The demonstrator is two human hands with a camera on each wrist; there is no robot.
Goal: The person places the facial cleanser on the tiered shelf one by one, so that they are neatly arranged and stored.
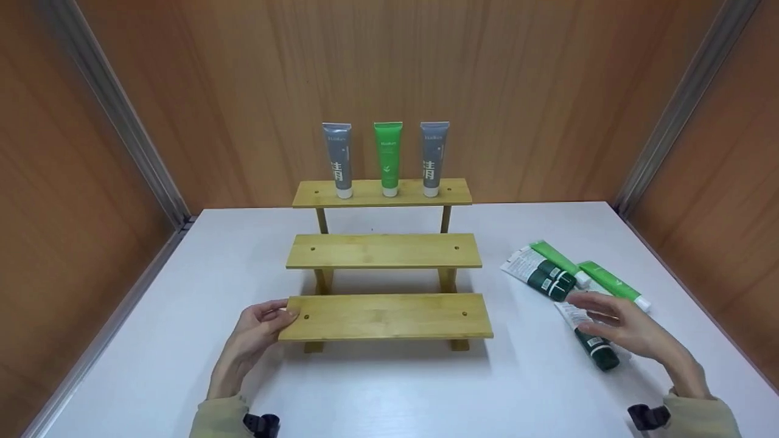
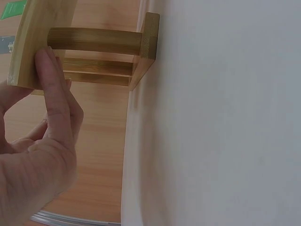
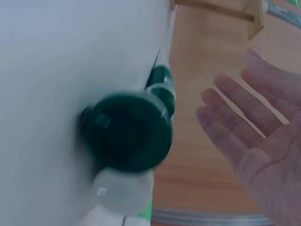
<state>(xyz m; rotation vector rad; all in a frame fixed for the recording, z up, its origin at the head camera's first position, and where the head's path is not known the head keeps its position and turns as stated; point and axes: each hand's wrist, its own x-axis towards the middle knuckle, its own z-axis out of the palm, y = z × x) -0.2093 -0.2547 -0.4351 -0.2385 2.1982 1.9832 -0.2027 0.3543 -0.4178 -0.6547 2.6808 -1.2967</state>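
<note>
My left hand [image 1: 258,334] pinches the left end of the lowest shelf on a three-step bamboo rack [image 1: 386,317]; in the left wrist view its fingers [image 2: 54,94] lie under the board and the thumb is hidden. My right hand [image 1: 627,325] hovers with spread fingers over a loose group of tubes at the right and holds nothing. Nearest it is a white tube with a dark green cap [image 1: 595,347], partly covered by the hand in the head view. Beside it lie other dark-green-capped tubes [image 1: 541,274] and two bright green tubes [image 1: 614,286].
On the top shelf stand a grey-blue tube [image 1: 339,159], a green tube [image 1: 388,157] and another grey-blue tube [image 1: 433,158], caps down. The middle shelf [image 1: 383,251] is bare wood. Wooden walls [image 1: 389,73] enclose the white table [image 1: 389,401] at the back and sides.
</note>
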